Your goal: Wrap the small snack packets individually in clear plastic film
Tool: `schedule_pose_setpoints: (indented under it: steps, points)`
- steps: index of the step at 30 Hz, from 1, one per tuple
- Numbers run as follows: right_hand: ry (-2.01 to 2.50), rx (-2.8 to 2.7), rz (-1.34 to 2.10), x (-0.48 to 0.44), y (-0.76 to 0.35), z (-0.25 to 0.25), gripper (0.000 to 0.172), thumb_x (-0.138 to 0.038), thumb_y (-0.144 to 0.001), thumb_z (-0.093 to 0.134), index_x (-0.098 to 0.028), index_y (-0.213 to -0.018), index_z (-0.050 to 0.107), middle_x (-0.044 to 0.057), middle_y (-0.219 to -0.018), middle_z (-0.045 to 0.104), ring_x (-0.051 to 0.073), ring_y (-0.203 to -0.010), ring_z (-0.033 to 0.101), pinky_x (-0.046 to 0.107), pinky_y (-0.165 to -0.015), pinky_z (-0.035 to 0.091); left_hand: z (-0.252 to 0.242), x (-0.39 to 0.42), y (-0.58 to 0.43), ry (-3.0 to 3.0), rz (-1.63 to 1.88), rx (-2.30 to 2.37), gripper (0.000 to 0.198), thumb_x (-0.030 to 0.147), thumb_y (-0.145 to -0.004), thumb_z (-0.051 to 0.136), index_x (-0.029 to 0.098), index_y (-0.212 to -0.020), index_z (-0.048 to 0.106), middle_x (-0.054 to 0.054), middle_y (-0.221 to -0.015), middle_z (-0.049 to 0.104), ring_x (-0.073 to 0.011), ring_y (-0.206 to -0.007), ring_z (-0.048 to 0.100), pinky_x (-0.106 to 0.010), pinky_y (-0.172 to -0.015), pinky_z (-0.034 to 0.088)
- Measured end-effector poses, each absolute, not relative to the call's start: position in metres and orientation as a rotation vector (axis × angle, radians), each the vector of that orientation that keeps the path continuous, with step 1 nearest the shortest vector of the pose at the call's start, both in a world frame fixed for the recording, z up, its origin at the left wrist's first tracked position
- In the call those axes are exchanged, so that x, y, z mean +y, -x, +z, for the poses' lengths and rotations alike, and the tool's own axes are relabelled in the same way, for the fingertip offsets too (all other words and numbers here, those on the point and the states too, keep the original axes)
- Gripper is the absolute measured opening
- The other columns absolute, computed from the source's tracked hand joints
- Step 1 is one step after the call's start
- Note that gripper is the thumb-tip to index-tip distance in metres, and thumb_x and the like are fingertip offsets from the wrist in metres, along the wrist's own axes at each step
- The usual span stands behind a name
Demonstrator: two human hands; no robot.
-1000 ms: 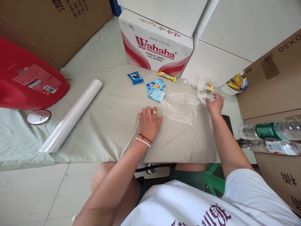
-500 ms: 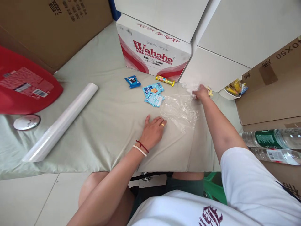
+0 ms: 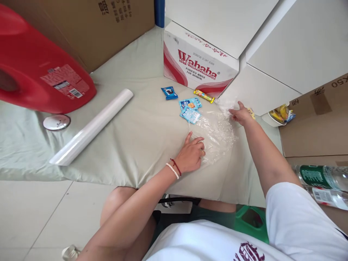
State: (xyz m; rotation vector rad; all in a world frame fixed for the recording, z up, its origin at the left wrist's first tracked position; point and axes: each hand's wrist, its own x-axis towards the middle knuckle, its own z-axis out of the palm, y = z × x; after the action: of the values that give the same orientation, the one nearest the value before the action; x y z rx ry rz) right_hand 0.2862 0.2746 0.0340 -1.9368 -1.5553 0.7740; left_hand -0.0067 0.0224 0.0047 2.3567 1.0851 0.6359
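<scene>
Thin clear film, spread between two bare hands

Nearest, left hand [image 3: 191,154] laid low at the near left edge of the clear film [image 3: 217,136], with fingers apart and loosely bent; cannot tell whether pinching the film or only resting there. Spread on the pale green cloth [image 3: 146,134], between both hands: very thin, see-through, full of wrinkles, with white glints along the folds, letting the cloth's colour through. Difficult to follow in outline, most of all at the near edge, and partly covered by the left hand.

Farther, right hand [image 3: 240,114] half open, with raised thumb and fingertips at a bunch of crumpled plastic [image 3: 228,103]; cannot tell how firmly held, nor whether joined to the spread film. Just beside that hand, a yellowish wrapper [image 3: 251,113], mostly hidden, impossible to identify. Close to the film's far left edge, overlapping light-blue sachets [image 3: 191,110], with print too small to read. Beyond, a yellow stick-shaped packet [image 3: 203,96] just beside the foot of the white Wahaha carton [image 3: 201,65]. Above, a large white block [image 3: 217,25], cut off at the top.
</scene>
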Motion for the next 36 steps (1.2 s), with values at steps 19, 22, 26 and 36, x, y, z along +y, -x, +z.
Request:
schedule_pose_setpoints:
  steps: [19, 22, 26, 36]
  points:
    - [1.579, -2.51, 0.257, 0.022, -0.246, -0.009, 0.07, -0.052, -0.109, 0.039, -0.014, -0.168, 0.032, 0.019, -0.175, 0.028, 0.034, -0.164, 0.022, 0.059, -0.13, 0.028, 0.009, 0.009, 0.049, -2.237, 0.231, 1.296, 0.081, 0.037, -0.089, 0.074, 0.016, -0.16, 0.043, -0.018, -0.176, 0.025, -0.0318, -0.164, 0.026, -0.064, -0.133, 0.01]
    - [1.654, -2.454, 0.231, 0.009, -0.277, -0.015, 0.069, -0.053, -0.11, 0.037, -0.017, -0.168, 0.031, 0.019, -0.175, 0.029, 0.034, -0.164, 0.022, 0.061, -0.13, 0.027, 0.01, 0.024, 0.074, -2.168, 0.136, 1.348, 0.096, 0.043, -0.082, 0.08, 0.017, -0.163, 0.037, -0.018, -0.177, 0.022, -0.0325, -0.164, 0.024, -0.06, -0.134, 0.01]
    - [1.667, -2.328, 0.178, -0.008, -0.299, -0.011, 0.063, -0.05, -0.109, 0.042, -0.018, -0.164, 0.038, 0.022, -0.169, 0.037, 0.036, -0.156, 0.036, 0.065, -0.123, 0.035, 0.01, 0.038, 0.091, -2.153, 0.122, 1.265, 0.101, 0.045, -0.078, 0.08, 0.021, -0.165, 0.034, -0.016, -0.178, 0.019, -0.0324, -0.165, 0.021, -0.057, -0.134, 0.013]
    - [1.308, -2.301, 0.197, -0.051, -0.245, 0.015, 0.034, -0.04, -0.098, 0.071, -0.022, -0.127, 0.069, 0.014, -0.116, 0.067, 0.03, -0.109, 0.06, 0.05, -0.094, 0.057, 0.011, 0.036, 0.083, -2.214, -0.02, 1.219, 0.114, 0.053, -0.073, 0.084, 0.022, -0.168, 0.028, -0.019, -0.18, 0.006, -0.036, -0.167, 0.005, -0.061, -0.132, 0.001]
